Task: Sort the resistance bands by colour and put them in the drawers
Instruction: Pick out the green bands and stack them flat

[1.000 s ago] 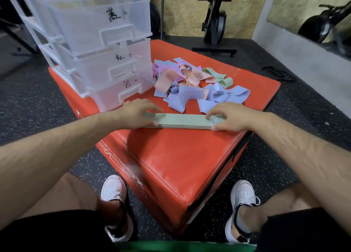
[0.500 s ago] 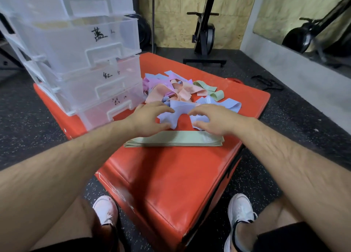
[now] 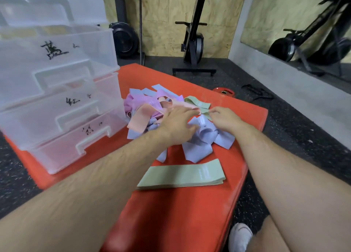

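A neat stack of green bands point(image 3: 182, 174) lies flat near the front of the red box point(image 3: 171, 213). Behind it sits a loose pile of bands: blue ones point(image 3: 201, 147) in front, pink and purple ones point(image 3: 140, 109) at the left, two green ones point(image 3: 199, 103) at the back. My left hand point(image 3: 176, 124) reaches over the pile with fingers stretched, touching the pink bands. My right hand point(image 3: 224, 117) is at the green bands at the back, its fingertips pinching an edge of one. The clear plastic drawer unit point(image 3: 57, 99) stands at the left, drawers closed.
The red box stands on black rubber floor. An exercise machine point(image 3: 193, 42) and a plywood wall are behind, a grey ledge point(image 3: 284, 84) at the right. A small red disc point(image 3: 224, 92) lies past the box's far edge. My shoe point(image 3: 239, 236) shows at the bottom right.
Both hands have left the green stack and reached forward into the loose pile, the right one arriving at the far green bands. The green stack stays flat where it was laid.
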Demonstrator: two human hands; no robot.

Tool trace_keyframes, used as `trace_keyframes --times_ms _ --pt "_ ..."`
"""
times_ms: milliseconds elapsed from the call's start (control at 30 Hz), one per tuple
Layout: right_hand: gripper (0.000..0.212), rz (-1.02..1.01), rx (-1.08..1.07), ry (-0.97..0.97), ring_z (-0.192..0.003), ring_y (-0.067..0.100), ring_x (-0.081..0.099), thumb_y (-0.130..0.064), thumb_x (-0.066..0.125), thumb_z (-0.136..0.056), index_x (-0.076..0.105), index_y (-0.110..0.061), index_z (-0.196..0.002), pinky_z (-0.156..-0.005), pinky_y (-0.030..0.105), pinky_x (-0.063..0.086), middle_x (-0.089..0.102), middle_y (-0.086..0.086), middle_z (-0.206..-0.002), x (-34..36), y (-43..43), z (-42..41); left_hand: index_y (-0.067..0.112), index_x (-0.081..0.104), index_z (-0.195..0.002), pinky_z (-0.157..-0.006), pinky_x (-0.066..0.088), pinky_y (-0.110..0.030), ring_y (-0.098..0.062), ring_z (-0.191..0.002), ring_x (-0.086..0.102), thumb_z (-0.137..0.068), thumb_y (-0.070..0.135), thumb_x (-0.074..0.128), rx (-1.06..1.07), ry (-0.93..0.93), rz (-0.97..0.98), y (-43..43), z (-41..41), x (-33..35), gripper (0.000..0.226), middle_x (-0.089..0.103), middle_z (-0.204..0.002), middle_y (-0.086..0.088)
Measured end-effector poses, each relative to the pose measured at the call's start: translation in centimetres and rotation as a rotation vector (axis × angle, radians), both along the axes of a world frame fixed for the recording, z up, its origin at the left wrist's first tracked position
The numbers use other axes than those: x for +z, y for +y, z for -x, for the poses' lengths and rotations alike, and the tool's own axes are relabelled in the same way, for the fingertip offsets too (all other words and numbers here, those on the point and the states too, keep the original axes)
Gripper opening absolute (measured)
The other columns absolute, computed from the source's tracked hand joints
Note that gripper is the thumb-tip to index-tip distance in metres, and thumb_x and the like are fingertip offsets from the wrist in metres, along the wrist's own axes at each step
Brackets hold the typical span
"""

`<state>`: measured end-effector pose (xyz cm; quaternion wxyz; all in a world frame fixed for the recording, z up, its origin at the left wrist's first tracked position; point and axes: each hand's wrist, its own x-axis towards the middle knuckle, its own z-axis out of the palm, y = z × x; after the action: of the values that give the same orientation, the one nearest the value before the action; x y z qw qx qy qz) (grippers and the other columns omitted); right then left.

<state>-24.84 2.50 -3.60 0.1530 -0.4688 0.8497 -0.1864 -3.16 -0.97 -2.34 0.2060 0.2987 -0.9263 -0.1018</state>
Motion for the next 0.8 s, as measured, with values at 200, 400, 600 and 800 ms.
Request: trace_keyframes --times_ms 200,400,600,800 --pt "0.037 -0.118 -0.032 -0.062 -0.102 0.027 0.059 -0.034 0.034 -0.089 0.066 -0.019 -0.098 -0.089 0.037 0.048 0.067 0.005 -0.116 -2.2 -1.8 0.3 0.033 0.047 -0.142 -0.112 0.013 -0.036 -0.013 -0.139 0.03 -0.094 0.037 0.051 0.01 0.003 -0.072 -1.4 1.4 -1.4 0.048 0.044 -0.147 0.012" --pt "0.058 0.0 -0.071 -0.008 -0.147 0.03 0.028 -0.029 0.031 -0.098 0.029 -0.021 -0.156 -0.117 0.048 0.025 0.024 0.0 -0.164 -1.5 -1.8 -1.5 0.033 0.049 -0.14 -0.112 0.017 -0.036 -0.015 -0.135 0.035 -0.094 0.036 0.05 0.019 0.006 -0.07 -1.1 1.0 -1.3 0.046 0.047 -0.143 0.012" --pt "0.012 0.551 0.09 -0.118 -0.089 0.01 0.045 -0.01 0.036 -0.1 0.046 -0.01 -0.094 -0.082 0.031 0.037 0.045 -0.003 -0.103 3.5 -0.3 -2.9 0.03 0.053 -0.138 -0.109 0.029 -0.028 -0.011 -0.133 0.041 -0.092 0.034 0.057 0.011 0.155 -0.103 -0.2 0.1 0.2 0.046 0.051 -0.141 0.011" --pt "0.039 0.82 0.06 -0.464 -0.114 0.0 0.057 -0.021 0.048 -0.105 0.052 -0.019 -0.144 -0.096 0.01 0.044 0.052 -0.012 -0.139 10.5 3.4 -5.4 0.028 0.053 -0.137 -0.106 0.033 -0.022 -0.005 -0.129 0.044 -0.095 0.03 0.058 0.005 0.394 -0.218 2.1 -1.4 3.2 0.042 0.052 -0.139 0.012"
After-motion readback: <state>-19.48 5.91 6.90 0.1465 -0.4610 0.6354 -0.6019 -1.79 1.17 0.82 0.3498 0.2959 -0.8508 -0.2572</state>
